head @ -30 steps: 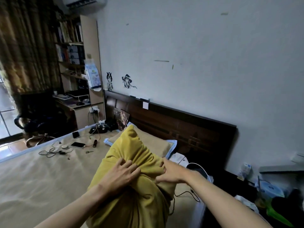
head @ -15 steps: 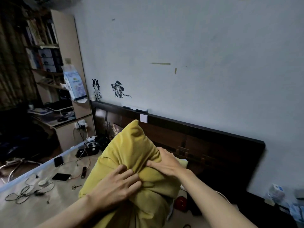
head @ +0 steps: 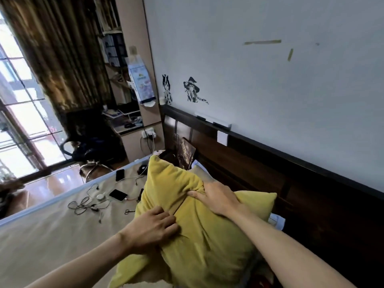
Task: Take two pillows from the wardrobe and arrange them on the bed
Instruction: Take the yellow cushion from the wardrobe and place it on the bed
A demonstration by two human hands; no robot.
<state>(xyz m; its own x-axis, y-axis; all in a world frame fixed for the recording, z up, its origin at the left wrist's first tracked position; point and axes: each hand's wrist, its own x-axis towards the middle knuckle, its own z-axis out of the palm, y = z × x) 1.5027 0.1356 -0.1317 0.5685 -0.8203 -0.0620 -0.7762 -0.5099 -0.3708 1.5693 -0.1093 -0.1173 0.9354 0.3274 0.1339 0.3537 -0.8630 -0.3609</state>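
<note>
A yellow pillow [head: 199, 231] lies tilted at the head of the bed [head: 41, 242], close to the dark wooden headboard [head: 291, 183]. My left hand [head: 151, 227] grips a bunch of its fabric near the middle. My right hand [head: 216, 197] clutches the fabric higher up, toward the headboard. Behind it a beige pillow with a blue border [head: 200, 170] shows only as a corner; the rest is hidden by the yellow pillow.
Two phones [head: 118, 194], cables [head: 83, 205], small scissors [head: 129, 211] and other small items lie on the beige sheet to the left. A desk with shelves [head: 133, 129] and a chair [head: 91, 150] stand beyond the bed by the curtained window.
The yellow pillow has dropped from upright in front of me onto the bed by the headboard. Both hands still hold it, and my view has tilted left.
</note>
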